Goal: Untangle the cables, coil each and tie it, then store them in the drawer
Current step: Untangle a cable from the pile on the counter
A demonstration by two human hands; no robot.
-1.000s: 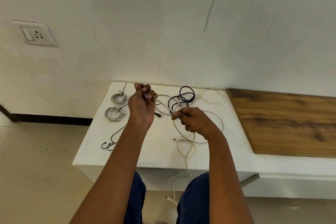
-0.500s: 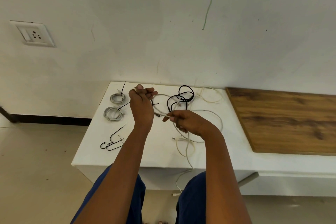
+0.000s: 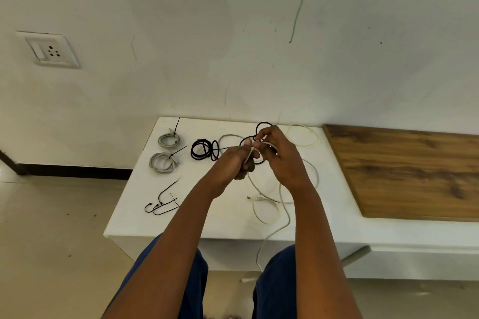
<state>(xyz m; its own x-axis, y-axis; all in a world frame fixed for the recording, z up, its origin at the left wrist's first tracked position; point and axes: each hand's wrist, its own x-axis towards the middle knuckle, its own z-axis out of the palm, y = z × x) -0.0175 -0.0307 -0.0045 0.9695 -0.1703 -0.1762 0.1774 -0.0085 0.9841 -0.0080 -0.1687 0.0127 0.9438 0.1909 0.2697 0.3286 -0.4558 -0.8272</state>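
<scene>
Both my hands meet above the middle of the white table (image 3: 134, 217). My left hand (image 3: 234, 160) and my right hand (image 3: 278, 155) pinch a white cable (image 3: 281, 204) between them; it trails in loops over the table and hangs off the front edge. A tangle of black cable (image 3: 263, 125) lies partly hidden behind my hands. A small black coil (image 3: 203, 150) rests to their left. Two grey coiled cables, each tied with a black zip tie, lie at the table's far left, the back grey coil (image 3: 168, 140) and the front grey coil (image 3: 162, 162).
Loose black zip ties (image 3: 162, 203) lie near the table's front left. Another cream cable (image 3: 304, 134) loops at the back. A wooden panel (image 3: 409, 173) covers the surface to the right. A wall socket (image 3: 49, 50) is on the left wall. My blue-trousered knees are below the table edge.
My left hand moved right and down to meet my right hand. A small black coil now lies uncovered on the table where the left hand was.
</scene>
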